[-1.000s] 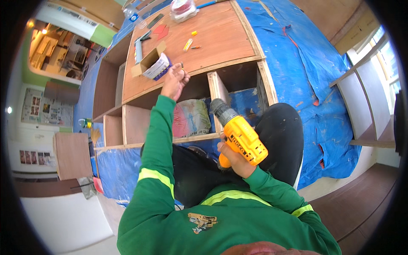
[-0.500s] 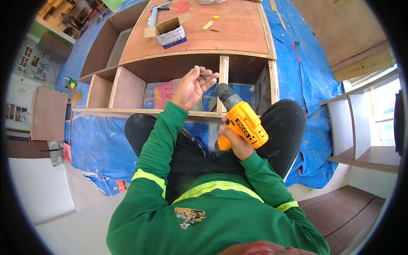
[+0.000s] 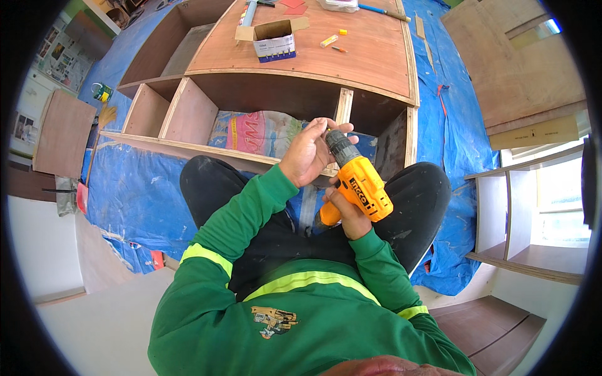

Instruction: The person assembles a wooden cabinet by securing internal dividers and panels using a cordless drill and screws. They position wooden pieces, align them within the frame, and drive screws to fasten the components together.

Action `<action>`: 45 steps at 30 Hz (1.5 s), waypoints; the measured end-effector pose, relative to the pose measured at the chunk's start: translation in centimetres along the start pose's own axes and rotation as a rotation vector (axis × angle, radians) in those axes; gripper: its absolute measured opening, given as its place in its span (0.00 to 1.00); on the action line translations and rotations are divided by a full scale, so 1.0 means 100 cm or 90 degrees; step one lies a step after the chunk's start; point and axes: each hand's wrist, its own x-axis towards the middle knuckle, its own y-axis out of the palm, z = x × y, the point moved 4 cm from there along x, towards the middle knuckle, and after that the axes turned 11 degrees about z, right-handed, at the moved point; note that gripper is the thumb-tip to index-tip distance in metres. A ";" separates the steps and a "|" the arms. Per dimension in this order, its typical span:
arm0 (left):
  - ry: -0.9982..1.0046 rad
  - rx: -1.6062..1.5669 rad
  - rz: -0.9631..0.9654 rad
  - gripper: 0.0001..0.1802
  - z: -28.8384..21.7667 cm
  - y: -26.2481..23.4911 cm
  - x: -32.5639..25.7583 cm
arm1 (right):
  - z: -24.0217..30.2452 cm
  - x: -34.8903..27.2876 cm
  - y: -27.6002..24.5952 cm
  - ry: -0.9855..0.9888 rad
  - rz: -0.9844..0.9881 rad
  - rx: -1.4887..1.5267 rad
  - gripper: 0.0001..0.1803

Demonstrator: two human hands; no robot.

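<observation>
My right hand [image 3: 351, 217] is wrapped round the handle of a yellow cordless drill [image 3: 365, 183], its black chuck pointing away from me and slightly left. At the chuck's front end, my left hand [image 3: 302, 158] pinches a small dark bit [image 3: 328, 131] with a yellow band. The bit is mostly covered by the fingers; whether it sits inside the chuck I cannot tell. Both hands are above my lap, just in front of a low plywood cabinet frame [image 3: 251, 156] lying on the floor.
On the cabinet's plywood panel [image 3: 251, 59] are an open cardboard box [image 3: 274, 47], a yellow tube [image 3: 328, 41], an orange-tipped bit [image 3: 339, 49] and red sandpaper pieces [image 3: 295, 9]. A printed sack [image 3: 257, 133] lies inside the frame. Blue sheeting [image 3: 141, 194] covers the floor; shelving [image 3: 523, 213] stands right.
My left hand has moved right and toward me, bringing the bit from just off the chuck to its front end. My view has shifted a little; the drill stays in my right hand.
</observation>
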 end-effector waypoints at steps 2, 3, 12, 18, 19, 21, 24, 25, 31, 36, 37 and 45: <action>-0.003 0.008 -0.019 0.15 0.003 -0.004 0.001 | -0.001 0.000 -0.002 0.018 -0.017 -0.016 0.15; 0.000 0.007 -0.021 0.15 0.001 -0.006 0.002 | -0.004 0.000 -0.004 0.037 -0.029 -0.032 0.15; 0.083 -0.119 -0.173 0.21 0.020 -0.032 0.007 | -0.003 0.001 -0.004 -0.095 -0.065 -0.253 0.20; 0.106 -0.145 -0.203 0.20 0.015 -0.009 -0.002 | 0.011 -0.001 -0.001 -0.135 -0.052 -0.282 0.18; 0.102 -0.148 -0.215 0.19 0.014 -0.003 -0.003 | 0.016 -0.001 0.000 -0.162 -0.051 -0.334 0.18; 0.101 -0.139 -0.237 0.19 0.013 0.003 -0.002 | 0.029 0.000 0.006 -0.235 -0.053 -0.436 0.18; 0.074 -0.124 -0.203 0.19 0.009 -0.002 -0.002 | 0.025 0.006 0.009 -0.269 -0.010 -0.506 0.20; 0.064 -0.097 -0.188 0.19 0.009 0.005 -0.004 | 0.024 0.008 0.007 -0.284 0.026 -0.536 0.20; 0.027 -0.062 -0.103 0.20 0.008 0.012 -0.005 | 0.024 0.007 0.006 -0.229 0.030 -0.480 0.14; 0.047 -0.047 -0.085 0.20 0.010 0.017 -0.004 | 0.020 0.005 0.004 -0.139 0.025 -0.420 0.13; 0.051 -0.045 -0.085 0.20 0.011 0.017 -0.004 | 0.021 0.005 0.005 -0.139 0.024 -0.412 0.12; 0.082 -0.039 -0.094 0.21 0.012 0.021 -0.005 | 0.019 0.005 0.002 -0.158 0.023 -0.419 0.12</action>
